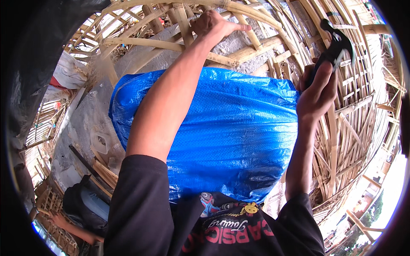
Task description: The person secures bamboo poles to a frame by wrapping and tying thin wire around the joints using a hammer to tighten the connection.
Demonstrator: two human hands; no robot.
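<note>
My left hand [209, 24] reaches to the far side among bamboo strips. Its fingers are bent down beside an upright bamboo strip [183, 26], while the thumb sticks out to the right. What lies under those fingers is hidden. On the right, my right hand [318, 94] is raised and wrapped around a dark tool [341, 48] with a hooked, curved end. Its exact kind does not show clearly. A shiny blue plastic sheet [239, 128] spreads over my lap, beneath my left forearm and beside my right wrist.
Curved bamboo poles [252, 13] cross the far side. Woven bamboo panels [352, 115] stand at the right. Grey ground [81, 132] lies at the left, with a white sack [68, 70]. Another person's hand [57, 219] shows at the lower left, near dark clothing.
</note>
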